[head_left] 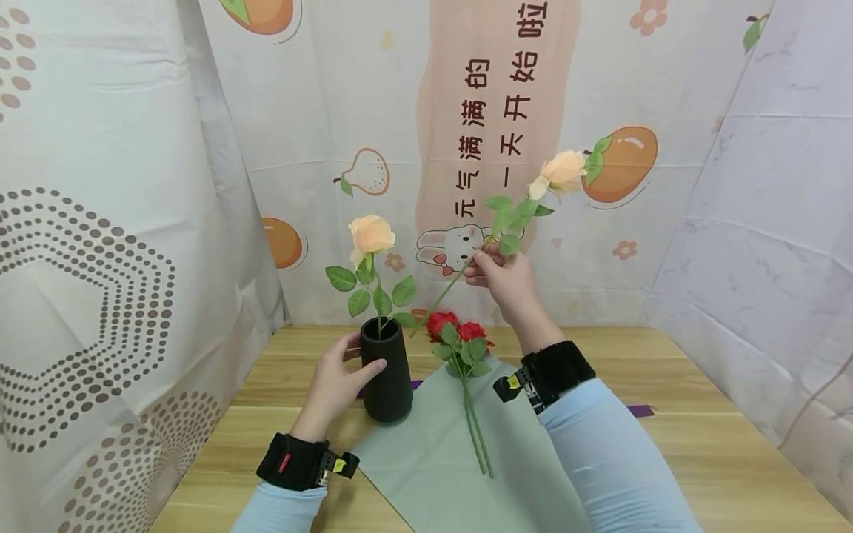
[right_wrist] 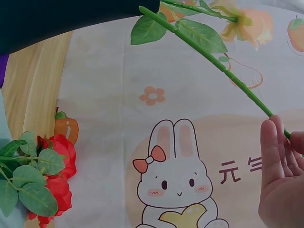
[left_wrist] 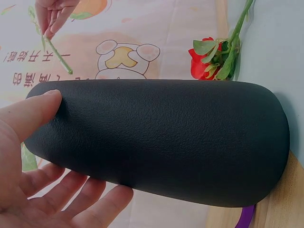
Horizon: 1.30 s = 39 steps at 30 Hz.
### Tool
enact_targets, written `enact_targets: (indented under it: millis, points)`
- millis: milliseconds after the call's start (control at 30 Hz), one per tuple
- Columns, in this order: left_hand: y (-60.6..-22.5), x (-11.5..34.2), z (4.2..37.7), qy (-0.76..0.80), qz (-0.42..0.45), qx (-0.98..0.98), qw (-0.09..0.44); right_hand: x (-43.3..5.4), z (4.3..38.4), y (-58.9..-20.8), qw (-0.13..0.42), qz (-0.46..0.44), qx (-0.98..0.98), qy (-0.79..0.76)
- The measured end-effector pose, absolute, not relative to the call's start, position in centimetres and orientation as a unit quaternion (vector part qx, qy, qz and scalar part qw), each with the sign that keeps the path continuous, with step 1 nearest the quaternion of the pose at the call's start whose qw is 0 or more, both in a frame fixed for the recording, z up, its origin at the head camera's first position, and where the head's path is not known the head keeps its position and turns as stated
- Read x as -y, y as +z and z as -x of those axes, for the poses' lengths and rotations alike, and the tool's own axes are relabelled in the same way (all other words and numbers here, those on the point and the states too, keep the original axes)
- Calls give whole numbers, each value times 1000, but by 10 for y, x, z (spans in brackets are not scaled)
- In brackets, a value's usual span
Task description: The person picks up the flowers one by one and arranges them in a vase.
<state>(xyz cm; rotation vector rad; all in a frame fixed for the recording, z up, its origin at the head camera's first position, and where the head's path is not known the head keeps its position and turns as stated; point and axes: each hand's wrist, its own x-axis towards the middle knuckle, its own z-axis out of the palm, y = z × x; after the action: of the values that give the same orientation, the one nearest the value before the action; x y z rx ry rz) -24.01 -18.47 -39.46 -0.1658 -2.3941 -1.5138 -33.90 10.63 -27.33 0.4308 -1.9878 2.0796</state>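
A black vase point(head_left: 387, 381) stands upright on the table with one peach rose point(head_left: 372, 234) in it. My left hand point(head_left: 338, 377) holds the vase near its top, thumb across the front and fingertips point(left_wrist: 118, 192) along the other side. Up to the right, my right hand point(head_left: 509, 281) pinches the green stem point(right_wrist: 228, 73) of a second peach rose point(head_left: 563, 172). That rose slants, its bloom high at the right and its cut end low, close to the vase's mouth in the head view.
Red roses point(head_left: 470, 333) with long stems lie on a pale green sheet point(head_left: 426, 451) right of the vase. Bits of purple ribbon point(head_left: 641, 411) show on the wooden table point(head_left: 706, 451). A printed cloth point(head_left: 320, 96) hangs behind the table.
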Motion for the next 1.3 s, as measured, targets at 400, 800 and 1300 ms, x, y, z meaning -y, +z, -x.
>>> enact_targets:
  millis: [400, 800, 1300]
  points:
    - [-391, 186, 240, -530, 58, 833, 150, -95, 338, -258, 120, -172, 658, 723]
    - [-388, 185, 242, -527, 62, 833, 156, -89, 340, -244, 138, -193, 660, 713]
    - [-396, 184, 238, -531, 52, 832, 151, -82, 338, -252, 110, -197, 654, 722]
